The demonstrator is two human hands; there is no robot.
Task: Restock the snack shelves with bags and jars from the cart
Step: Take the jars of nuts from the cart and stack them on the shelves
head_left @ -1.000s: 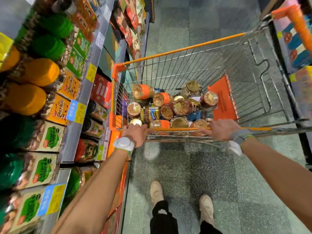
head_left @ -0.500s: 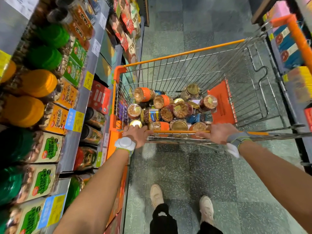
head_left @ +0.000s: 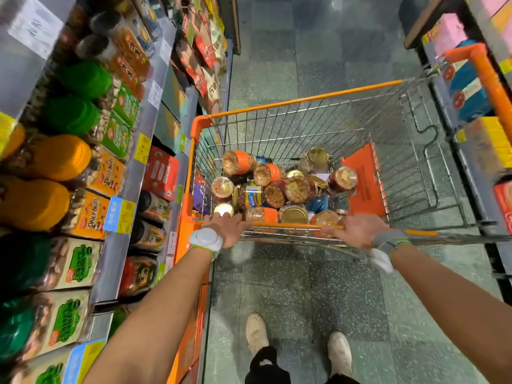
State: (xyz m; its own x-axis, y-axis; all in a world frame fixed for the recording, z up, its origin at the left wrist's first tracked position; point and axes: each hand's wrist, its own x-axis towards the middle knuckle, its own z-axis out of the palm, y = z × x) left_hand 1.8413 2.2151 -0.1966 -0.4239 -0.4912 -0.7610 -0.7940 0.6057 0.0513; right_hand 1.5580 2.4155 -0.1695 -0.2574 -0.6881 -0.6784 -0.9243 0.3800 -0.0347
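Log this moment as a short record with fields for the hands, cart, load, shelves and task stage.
left hand: grips the left end of the handle
right hand: grips the handle farther right
cart: wire basket with an orange rim, in the aisle close beside the shelves
load: jars heaped at the near end, many on their sides
shelves: orange-lidded jars and green-lidded jars in rows
task stage: nothing lifted from the cart yet
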